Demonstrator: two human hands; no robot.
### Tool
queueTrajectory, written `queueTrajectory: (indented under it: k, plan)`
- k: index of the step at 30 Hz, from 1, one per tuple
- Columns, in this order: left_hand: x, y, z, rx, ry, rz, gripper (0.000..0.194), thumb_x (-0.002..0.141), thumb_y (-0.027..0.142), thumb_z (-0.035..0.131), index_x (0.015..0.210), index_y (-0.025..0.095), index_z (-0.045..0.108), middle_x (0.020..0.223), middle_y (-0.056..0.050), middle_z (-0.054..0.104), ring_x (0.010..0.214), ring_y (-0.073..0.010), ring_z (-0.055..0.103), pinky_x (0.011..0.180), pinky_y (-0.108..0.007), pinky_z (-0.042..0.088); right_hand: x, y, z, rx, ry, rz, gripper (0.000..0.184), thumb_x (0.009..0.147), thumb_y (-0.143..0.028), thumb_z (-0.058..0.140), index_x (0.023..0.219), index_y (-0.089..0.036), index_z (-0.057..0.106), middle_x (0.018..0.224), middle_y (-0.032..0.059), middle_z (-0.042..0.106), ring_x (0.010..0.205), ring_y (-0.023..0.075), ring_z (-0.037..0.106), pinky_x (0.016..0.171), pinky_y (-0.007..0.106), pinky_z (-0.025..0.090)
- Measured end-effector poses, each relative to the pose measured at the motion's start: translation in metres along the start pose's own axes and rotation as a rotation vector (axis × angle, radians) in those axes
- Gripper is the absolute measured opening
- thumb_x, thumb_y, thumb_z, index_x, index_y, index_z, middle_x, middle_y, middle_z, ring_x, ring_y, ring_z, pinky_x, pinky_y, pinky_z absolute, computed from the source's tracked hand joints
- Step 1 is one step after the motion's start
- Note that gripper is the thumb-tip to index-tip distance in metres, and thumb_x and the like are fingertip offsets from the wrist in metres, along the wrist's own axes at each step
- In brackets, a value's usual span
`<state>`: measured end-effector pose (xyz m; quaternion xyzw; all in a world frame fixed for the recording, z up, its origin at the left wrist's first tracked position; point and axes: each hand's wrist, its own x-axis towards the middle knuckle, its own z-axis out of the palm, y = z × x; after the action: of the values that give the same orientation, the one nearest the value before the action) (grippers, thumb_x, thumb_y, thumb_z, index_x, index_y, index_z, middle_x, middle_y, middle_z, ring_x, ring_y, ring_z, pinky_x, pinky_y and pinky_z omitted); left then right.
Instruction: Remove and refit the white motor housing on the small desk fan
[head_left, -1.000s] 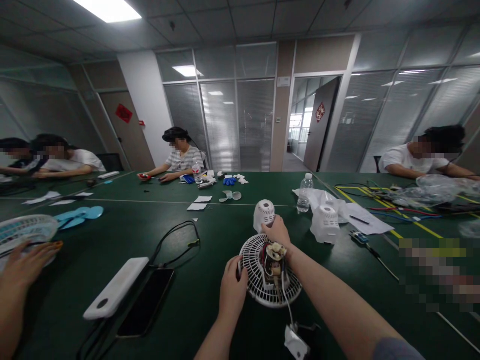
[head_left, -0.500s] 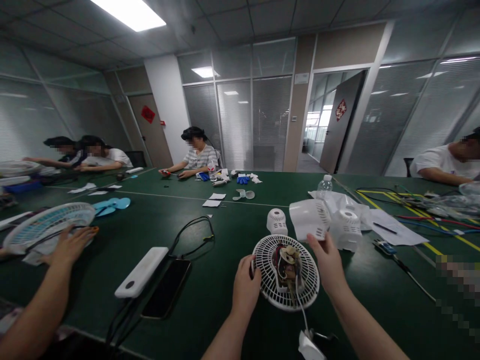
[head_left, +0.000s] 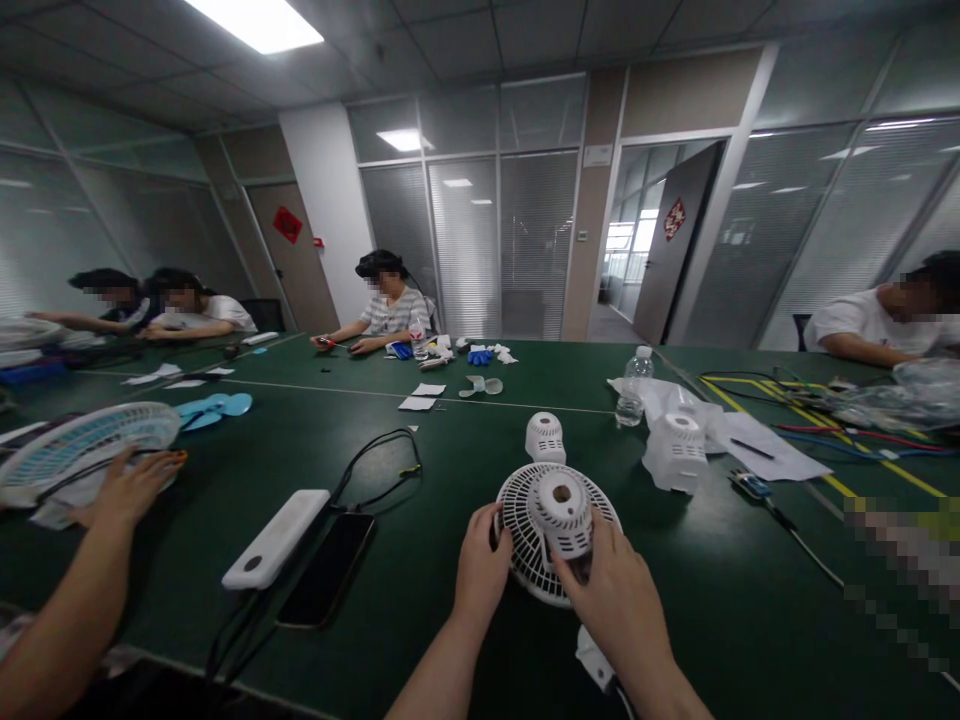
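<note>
A round white fan grille [head_left: 521, 520] lies on the green table in front of me. My left hand [head_left: 484, 555] grips its left rim, thumb and fingers closed on the edge. In my right hand [head_left: 611, 570] is a white vented motor cover [head_left: 561, 505], held over the middle of the grille. The cover hides the motor parts there; I cannot tell whether it is fully seated. A similar white cover [head_left: 545, 437] stands just behind the grille, and another white housing [head_left: 675, 450] sits to the right. A small white part with a cable [head_left: 594, 660] lies near my right wrist.
Left of me are a white power bank-like box [head_left: 277, 540], a black phone [head_left: 328, 572] and black cables [head_left: 375, 465]. A neighbour's hand [head_left: 124, 490] rests at a larger fan grille [head_left: 82, 445]. Beyond stand a water bottle [head_left: 635, 388] and papers [head_left: 772, 450]; other people sit around.
My right hand has brought the white cover from above the right side down over the grille's centre, covering the exposed motor. My left hand still holds the rim.
</note>
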<state>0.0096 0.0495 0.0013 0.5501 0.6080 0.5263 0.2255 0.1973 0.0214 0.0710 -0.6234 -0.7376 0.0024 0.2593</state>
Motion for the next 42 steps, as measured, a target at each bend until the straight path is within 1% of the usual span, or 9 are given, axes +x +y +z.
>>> queueTrajectory:
  k: [7, 13, 20, 24, 28, 32, 35, 37, 42]
  plan:
    - [0.0, -0.004, 0.0, -0.028, -0.012, -0.021, 0.033, 0.081, 0.021, 0.05, 0.111, 0.02, 0.062, 0.111, -0.007, 0.059, 0.098, -0.0194, 0.061, 0.087, -0.033, 0.048, 0.01, -0.01, -0.01, -0.095, -0.016, 0.031, 0.051, 0.084, -0.052, 0.048, 0.121, -0.018, 0.048, 0.114, 0.0161, 0.063, 0.101, 0.0315, 0.062, 0.084, 0.044, 0.045]
    - [-0.001, -0.006, 0.001, -0.01, -0.009, -0.027, 0.03, 0.082, 0.023, 0.049, 0.109, 0.02, 0.062, 0.107, -0.007, 0.058, 0.09, -0.0186, 0.062, 0.08, -0.033, 0.05, 0.012, -0.011, -0.018, -0.152, -0.086, 0.051, 0.043, 0.082, -0.054, 0.05, 0.102, -0.017, 0.055, 0.097, 0.0162, 0.068, 0.088, 0.0318, 0.066, 0.078, 0.046, 0.046]
    - [-0.001, -0.007, 0.001, -0.006, -0.009, -0.041, 0.029, 0.082, 0.025, 0.049, 0.108, 0.021, 0.062, 0.106, -0.007, 0.058, 0.09, -0.019, 0.062, 0.08, -0.034, 0.05, 0.003, -0.012, -0.025, -0.092, -0.154, 0.101, 0.046, 0.084, -0.059, 0.047, 0.103, -0.019, 0.056, 0.091, 0.0141, 0.071, 0.083, 0.0298, 0.067, 0.077, 0.045, 0.047]
    - [-0.001, -0.005, 0.001, 0.014, 0.008, -0.041, 0.026, 0.081, 0.026, 0.051, 0.103, 0.021, 0.064, 0.102, -0.006, 0.059, 0.089, -0.0191, 0.062, 0.081, -0.035, 0.05, -0.014, 0.002, -0.016, -0.078, -0.116, 0.104, 0.062, 0.08, -0.061, 0.051, 0.127, -0.02, 0.046, 0.114, 0.0165, 0.066, 0.101, 0.0338, 0.064, 0.084, 0.048, 0.046]
    - [-0.001, -0.004, 0.0, -0.007, 0.013, -0.071, 0.024, 0.08, 0.029, 0.053, 0.098, 0.02, 0.067, 0.099, -0.005, 0.062, 0.083, -0.0185, 0.064, 0.078, -0.034, 0.052, -0.028, 0.019, -0.003, -0.018, -0.054, 0.147, 0.086, 0.079, -0.062, 0.052, 0.147, -0.02, 0.019, 0.13, 0.0164, 0.056, 0.114, 0.0346, 0.057, 0.09, 0.049, 0.046]
    - [-0.003, 0.002, -0.002, -0.032, -0.114, -0.002, 0.03, 0.081, 0.024, 0.052, 0.105, 0.023, 0.07, 0.106, -0.006, 0.068, 0.093, -0.0199, 0.066, 0.087, -0.037, 0.051, -0.026, 0.033, 0.002, 0.068, -0.004, 0.181, 0.1, 0.077, -0.058, 0.057, 0.15, -0.016, 0.003, 0.141, 0.0175, 0.045, 0.126, 0.0334, 0.047, 0.098, 0.047, 0.043]
    - [-0.008, 0.009, -0.002, 0.013, -0.28, 0.106, 0.037, 0.079, 0.018, 0.052, 0.107, 0.03, 0.071, 0.113, -0.003, 0.07, 0.112, -0.0219, 0.061, 0.103, -0.043, 0.042, -0.021, 0.046, -0.002, 0.088, 0.028, 0.227, 0.1, 0.075, -0.053, 0.06, 0.15, -0.014, 0.006, 0.14, 0.018, 0.046, 0.123, 0.0331, 0.051, 0.097, 0.045, 0.043]
    - [-0.01, 0.013, -0.002, 0.056, -0.353, 0.139, 0.038, 0.077, 0.016, 0.053, 0.105, 0.034, 0.072, 0.114, -0.001, 0.07, 0.117, -0.0224, 0.058, 0.107, -0.046, 0.038, -0.019, 0.058, -0.007, 0.082, 0.05, 0.252, 0.093, 0.077, -0.051, 0.059, 0.148, -0.014, 0.013, 0.135, 0.0181, 0.05, 0.117, 0.0325, 0.056, 0.093, 0.044, 0.046]
    - [-0.01, 0.009, 0.0, 0.057, -0.33, 0.027, 0.031, 0.081, 0.023, 0.051, 0.103, 0.029, 0.072, 0.108, -0.004, 0.071, 0.105, -0.0215, 0.064, 0.097, -0.043, 0.046, -0.026, 0.095, -0.018, 0.093, 0.085, 0.274, 0.085, 0.075, -0.051, 0.058, 0.144, -0.016, 0.024, 0.121, 0.0145, 0.06, 0.105, 0.0303, 0.063, 0.088, 0.042, 0.049]
